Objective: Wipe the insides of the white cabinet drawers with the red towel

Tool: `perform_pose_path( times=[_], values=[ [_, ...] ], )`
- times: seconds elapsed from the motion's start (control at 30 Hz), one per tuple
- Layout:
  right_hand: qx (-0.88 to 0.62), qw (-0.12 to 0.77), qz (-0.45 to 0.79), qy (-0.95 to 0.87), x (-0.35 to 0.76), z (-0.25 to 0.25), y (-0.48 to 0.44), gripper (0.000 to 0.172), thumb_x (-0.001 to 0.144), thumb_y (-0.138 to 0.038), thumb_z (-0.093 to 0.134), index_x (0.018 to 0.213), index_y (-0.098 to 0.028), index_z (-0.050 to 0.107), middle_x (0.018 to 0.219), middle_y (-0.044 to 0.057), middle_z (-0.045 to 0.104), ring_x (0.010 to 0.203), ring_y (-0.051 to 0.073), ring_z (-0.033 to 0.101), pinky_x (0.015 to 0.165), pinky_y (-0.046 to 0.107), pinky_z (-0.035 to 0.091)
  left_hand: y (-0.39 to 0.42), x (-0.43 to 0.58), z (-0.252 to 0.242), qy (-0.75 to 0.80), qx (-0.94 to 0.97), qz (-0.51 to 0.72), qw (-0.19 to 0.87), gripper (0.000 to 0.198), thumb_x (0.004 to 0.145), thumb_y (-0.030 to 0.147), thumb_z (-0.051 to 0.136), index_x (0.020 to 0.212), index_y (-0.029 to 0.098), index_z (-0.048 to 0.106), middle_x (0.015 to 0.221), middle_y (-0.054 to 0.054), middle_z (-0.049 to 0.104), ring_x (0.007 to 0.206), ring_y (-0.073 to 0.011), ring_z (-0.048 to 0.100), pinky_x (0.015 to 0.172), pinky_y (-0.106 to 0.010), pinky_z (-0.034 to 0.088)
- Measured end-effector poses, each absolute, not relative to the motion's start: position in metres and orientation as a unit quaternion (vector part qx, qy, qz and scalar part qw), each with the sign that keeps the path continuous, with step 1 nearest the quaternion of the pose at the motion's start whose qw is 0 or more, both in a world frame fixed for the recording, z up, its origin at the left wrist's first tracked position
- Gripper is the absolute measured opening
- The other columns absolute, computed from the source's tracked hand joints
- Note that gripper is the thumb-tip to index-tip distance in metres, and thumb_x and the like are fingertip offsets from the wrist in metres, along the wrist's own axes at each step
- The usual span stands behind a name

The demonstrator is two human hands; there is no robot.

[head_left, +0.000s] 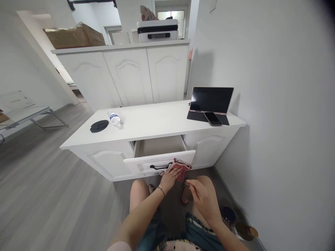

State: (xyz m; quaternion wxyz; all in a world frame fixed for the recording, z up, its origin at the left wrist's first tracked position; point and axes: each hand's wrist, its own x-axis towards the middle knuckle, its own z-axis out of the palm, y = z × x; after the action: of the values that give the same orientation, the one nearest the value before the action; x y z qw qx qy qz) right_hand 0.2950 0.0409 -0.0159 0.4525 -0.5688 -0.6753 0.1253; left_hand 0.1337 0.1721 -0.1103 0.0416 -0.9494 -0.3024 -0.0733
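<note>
My left hand (169, 178), with a thin bracelet at its wrist, presses a red and pale cloth (184, 168) against the front of the pulled-out drawer (136, 166). Its fingers lie over the cloth, just beside the black drawer handle (157, 167). To the right, my right hand (202, 197) is closed in front of my right knee, apart from the drawer. Whatever its fingers may hold is hidden. The visible inside of the drawer shows a bare beige bottom.
On the white cabinet top (154, 120) are a plastic bottle (115, 119), a black round flat item (99, 126), a propped tablet (211, 100) and a phone (213, 119). A wall (274, 122) bounds the right side. Jars (244, 230) stand on the floor.
</note>
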Motion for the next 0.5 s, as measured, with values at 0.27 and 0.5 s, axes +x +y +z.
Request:
perform_pose_path(
  times=[0.27, 0.5],
  values=[
    [-0.606, 0.454, -0.004, -0.653, 0.296, 0.011, 0.093, 0.033, 0.094, -0.033, 0.039, 0.119, -0.022, 0.057, 0.116, 0.01, 0.063, 0.108, 0.022, 0.058, 0.093, 0.04, 0.048, 0.161, 0.073, -0.104, -0.416, -0.902, -0.112, -0.001, 0.063, 0.085, 0.004, 0.04, 0.142, 0.03, 0.036, 0.137, -0.003, 0.053, 0.113, -0.0185, 0.057, 0.098, -0.035, 0.041],
    [-0.577, 0.462, -0.047, -0.672, 0.296, -0.004, 0.157, 0.038, 0.096, -0.035, 0.034, 0.123, -0.019, 0.056, 0.124, 0.011, 0.06, 0.127, 0.026, 0.043, 0.104, 0.052, 0.035, 0.146, 0.001, -0.095, -0.465, -0.872, -0.154, 0.023, 0.048, 0.084, 0.009, 0.04, 0.127, 0.021, 0.057, 0.119, -0.009, 0.066, 0.11, -0.0228, 0.059, 0.103, -0.038, 0.037]
  ],
)
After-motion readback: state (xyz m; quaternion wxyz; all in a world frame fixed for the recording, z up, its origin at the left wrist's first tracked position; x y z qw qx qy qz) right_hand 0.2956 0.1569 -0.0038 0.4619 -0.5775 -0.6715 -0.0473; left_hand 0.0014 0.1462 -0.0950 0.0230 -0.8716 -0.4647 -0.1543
